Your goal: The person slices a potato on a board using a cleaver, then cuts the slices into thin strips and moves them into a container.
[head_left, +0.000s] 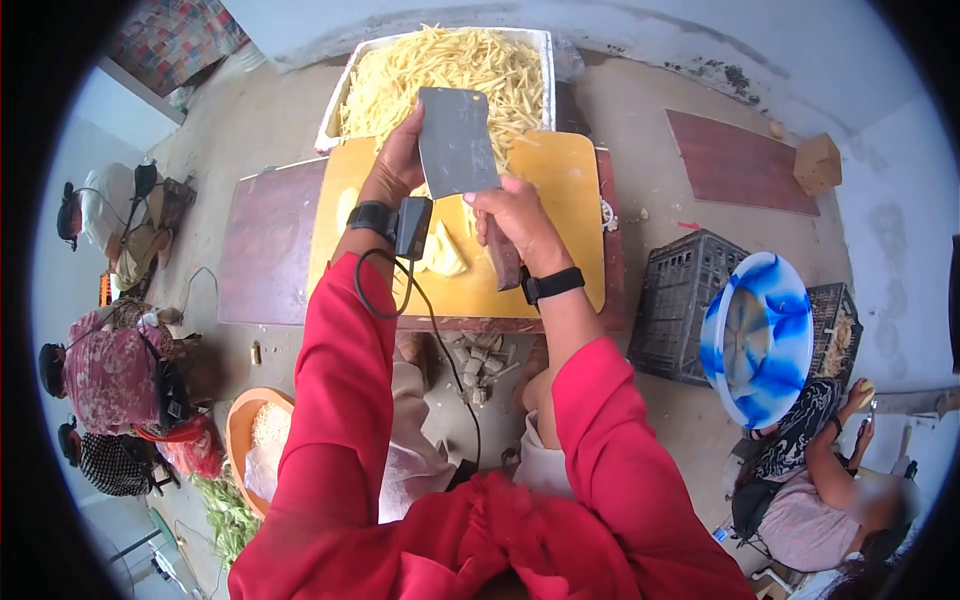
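Note:
A cleaver point(455, 145) is raised above the yellow cutting board point(555, 185), its broad grey blade facing me. My right hand point(515, 225) is wrapped round its brown handle point(501, 262). At the blade's left edge is my left hand point(402, 155), thumb side showing and fingers hidden behind the steel. Pale yellow cut pieces, like potato point(443, 252), lie on the board beneath my hands. Just beyond, a white foam box point(548, 70) is heaped with pale yellow strips point(440, 65), some spilling onto the board's far edge.
A dark red tabletop point(265, 245) extends left of the board. Black crates point(685, 300) and a blue-and-white basin point(757, 400) stand right. An orange tub point(243, 440) is at lower left. People sit along the left point(110, 370) and at lower right point(815, 530). Scraps point(480, 365) lie below the table.

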A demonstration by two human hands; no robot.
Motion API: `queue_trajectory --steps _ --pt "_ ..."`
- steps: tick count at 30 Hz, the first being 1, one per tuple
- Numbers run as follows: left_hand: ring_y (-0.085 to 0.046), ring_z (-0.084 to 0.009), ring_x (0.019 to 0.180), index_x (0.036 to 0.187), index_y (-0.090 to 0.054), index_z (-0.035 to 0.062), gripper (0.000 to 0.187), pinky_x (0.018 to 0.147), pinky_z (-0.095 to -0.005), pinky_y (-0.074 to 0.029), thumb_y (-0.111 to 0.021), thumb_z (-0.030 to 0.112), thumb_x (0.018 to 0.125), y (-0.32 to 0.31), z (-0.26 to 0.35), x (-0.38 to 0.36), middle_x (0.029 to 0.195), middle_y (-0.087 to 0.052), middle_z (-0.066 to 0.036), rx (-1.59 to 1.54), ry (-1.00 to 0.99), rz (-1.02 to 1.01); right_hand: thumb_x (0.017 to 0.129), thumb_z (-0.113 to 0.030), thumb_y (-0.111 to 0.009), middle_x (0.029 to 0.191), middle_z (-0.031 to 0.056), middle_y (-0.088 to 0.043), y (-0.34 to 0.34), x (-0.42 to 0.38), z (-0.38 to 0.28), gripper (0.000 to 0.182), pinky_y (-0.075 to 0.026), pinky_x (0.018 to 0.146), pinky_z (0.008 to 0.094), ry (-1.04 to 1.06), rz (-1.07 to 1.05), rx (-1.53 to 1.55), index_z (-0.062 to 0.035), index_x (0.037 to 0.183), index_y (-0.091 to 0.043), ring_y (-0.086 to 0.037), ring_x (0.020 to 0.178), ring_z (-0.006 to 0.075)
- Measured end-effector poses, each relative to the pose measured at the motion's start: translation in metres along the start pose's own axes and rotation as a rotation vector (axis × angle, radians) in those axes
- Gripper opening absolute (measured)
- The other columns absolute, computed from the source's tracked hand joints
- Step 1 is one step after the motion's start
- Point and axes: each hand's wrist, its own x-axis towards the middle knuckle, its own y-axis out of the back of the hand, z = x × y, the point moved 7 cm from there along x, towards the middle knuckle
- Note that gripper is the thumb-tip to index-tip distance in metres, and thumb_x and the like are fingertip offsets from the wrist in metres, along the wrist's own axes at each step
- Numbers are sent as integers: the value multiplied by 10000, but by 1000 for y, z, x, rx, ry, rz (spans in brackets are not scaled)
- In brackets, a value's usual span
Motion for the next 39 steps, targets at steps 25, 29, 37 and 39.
queue_trajectory --steps 25,29,37,39 --pt "-550 -167 575 928 -593 22 368 521 -281 -436 -553 386 964 -18 -55 -79 676 -591 -70 173 -29 56 916 -441 -618 558 50 -545 -20 -4 1 470 -460 414 289 85 67 109 -21 714 -553 -543 426 151" --pt "-582 -167 594 919 -604 22 173 508 -273 -449 -576 187 963 -8 -53 -83 728 -623 -81 107 -14 228 929 -475 -585 582 60 -557 -23 -9 -2 521 -458 414 292 117 83 121 10 741 -550 -548 429 157" --pt "-668 -237 797 1136 -502 -42 285 690 -321 -582 -602 -54 869 -16 -43 -89 962 -640 -148 69 -124 321 930 -378 -605 573 79 -556 -9 -4 -1 445 -450 412 290 90 159 16 25 750 -546 -542 419 166" --pt "-677 -247 818 1140 -489 -60 331 698 -328 -587 -607 -98 832 -15 -42 -86 996 -633 -161 82 -214 324 954 -347 -569 607 36 -554 -10 -6 2 368 -468 446 278 -35 88 98 -5 820 -573 -526 456 133"
